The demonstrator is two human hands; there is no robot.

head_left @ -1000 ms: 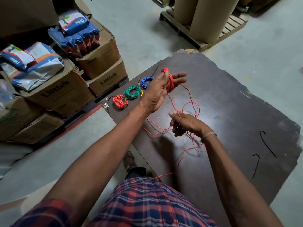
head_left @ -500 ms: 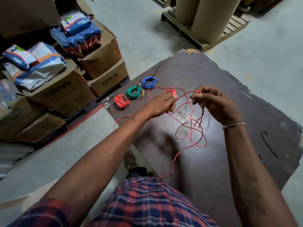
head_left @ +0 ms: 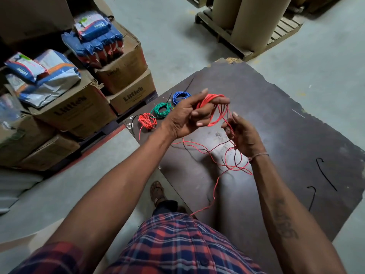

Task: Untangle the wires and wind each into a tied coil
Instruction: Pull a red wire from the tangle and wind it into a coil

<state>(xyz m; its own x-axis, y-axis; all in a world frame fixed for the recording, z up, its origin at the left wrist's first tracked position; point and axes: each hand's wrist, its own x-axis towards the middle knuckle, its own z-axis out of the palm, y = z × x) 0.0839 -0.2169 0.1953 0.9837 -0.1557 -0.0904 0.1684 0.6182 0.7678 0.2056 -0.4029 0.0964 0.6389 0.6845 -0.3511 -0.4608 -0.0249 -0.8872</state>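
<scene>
A long red wire (head_left: 214,110) is partly wound in loops around the fingers of my left hand (head_left: 187,117), which is raised over the dark board (head_left: 286,135). My right hand (head_left: 244,135) pinches the same wire just right of the loops. The loose rest of the wire trails in tangled curves over the board and down toward my shirt. Three wound coils lie in a row at the board's far left edge: red (head_left: 147,120), green (head_left: 161,110) and blue (head_left: 180,97).
Two black cable ties (head_left: 325,175) lie on the board's right side, another black tie (head_left: 188,86) lies by the blue coil. Cardboard boxes (head_left: 79,107) with packets stand at left. A pallet with cardboard rolls (head_left: 254,24) is at the back.
My left hand has risen, with more red loops wound round its fingers. My right hand came down and back toward me along the wire. The loose tangle on the board has shifted.
</scene>
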